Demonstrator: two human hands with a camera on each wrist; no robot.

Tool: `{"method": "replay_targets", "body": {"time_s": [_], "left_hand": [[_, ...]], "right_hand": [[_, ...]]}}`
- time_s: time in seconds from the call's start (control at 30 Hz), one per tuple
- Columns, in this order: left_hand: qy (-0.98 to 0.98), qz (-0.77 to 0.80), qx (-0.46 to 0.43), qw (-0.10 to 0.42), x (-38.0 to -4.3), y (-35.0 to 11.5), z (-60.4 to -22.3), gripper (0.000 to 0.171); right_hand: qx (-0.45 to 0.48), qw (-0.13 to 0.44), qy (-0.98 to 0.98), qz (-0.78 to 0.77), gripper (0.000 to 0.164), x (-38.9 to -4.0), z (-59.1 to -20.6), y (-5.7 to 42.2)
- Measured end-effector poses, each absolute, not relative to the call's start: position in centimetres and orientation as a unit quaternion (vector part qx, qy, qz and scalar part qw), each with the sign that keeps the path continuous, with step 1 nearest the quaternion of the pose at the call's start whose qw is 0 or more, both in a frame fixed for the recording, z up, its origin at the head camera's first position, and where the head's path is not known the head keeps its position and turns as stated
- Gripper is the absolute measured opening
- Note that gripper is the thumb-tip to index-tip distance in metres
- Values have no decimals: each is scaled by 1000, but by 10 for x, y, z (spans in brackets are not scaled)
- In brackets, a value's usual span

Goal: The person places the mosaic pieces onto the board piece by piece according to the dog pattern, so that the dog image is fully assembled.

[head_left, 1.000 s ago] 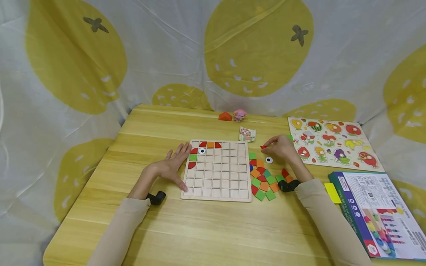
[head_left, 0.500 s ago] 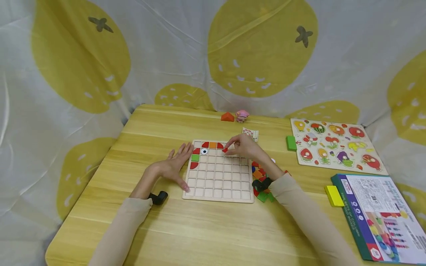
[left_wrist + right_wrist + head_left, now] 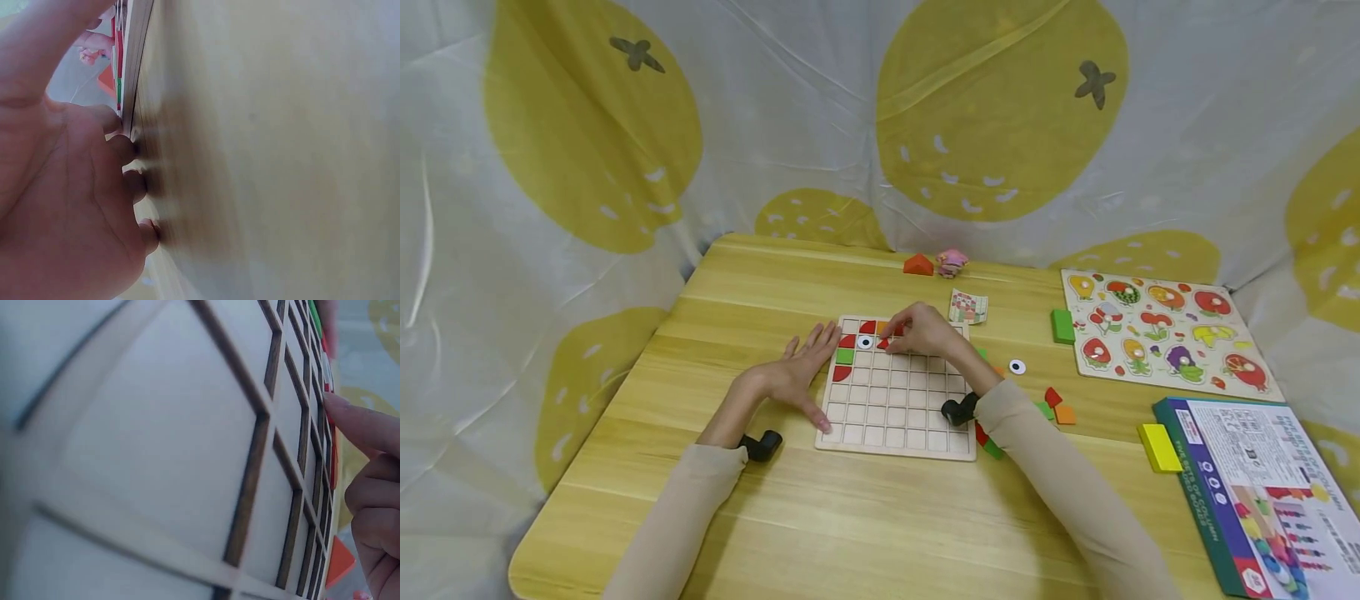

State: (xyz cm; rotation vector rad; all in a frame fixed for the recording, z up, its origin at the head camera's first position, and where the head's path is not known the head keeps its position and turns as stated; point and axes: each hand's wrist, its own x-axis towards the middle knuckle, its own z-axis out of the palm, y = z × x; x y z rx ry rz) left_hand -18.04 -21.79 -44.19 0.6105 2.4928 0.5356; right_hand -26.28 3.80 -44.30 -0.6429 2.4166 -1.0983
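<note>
A square wooden grid board (image 3: 895, 417) lies on the table. Along its upper left cells sit red curved-edge tiles (image 3: 842, 374), a green square tile (image 3: 845, 356), an orange tile (image 3: 881, 327) and a white eye tile (image 3: 865, 342). My left hand (image 3: 790, 382) is spread at the board's left side, thumb on its lower left corner; the left wrist view shows its palm and fingertips at the board's edge. Just right of the eye tile, my right hand (image 3: 923, 331) pinches a small red tile (image 3: 883, 343) over a cell. This hand covers part of the top row.
Loose coloured tiles (image 3: 1065, 415) lie right of the board, partly under the right forearm, with another eye tile (image 3: 1017, 367). Behind are a patterned card (image 3: 968, 307), a red block (image 3: 918, 265) and a pink figurine (image 3: 952, 262). Farther right lie a fruit puzzle (image 3: 1138, 333) and a box (image 3: 1262, 492).
My right hand has carried the red tile left from beside the loose tiles, across the board to the cell beside the eye tile. My left hand stays at the board's edge.
</note>
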Motion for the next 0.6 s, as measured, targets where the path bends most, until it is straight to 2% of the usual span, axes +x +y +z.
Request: {"method": "replay_targets", "body": {"time_s": [0.6], "left_hand": [[920,198,227,252,-181,-219,-443,150]], "right_hand": [[-217,222,844,-436,19,-265,-451,40]]}}
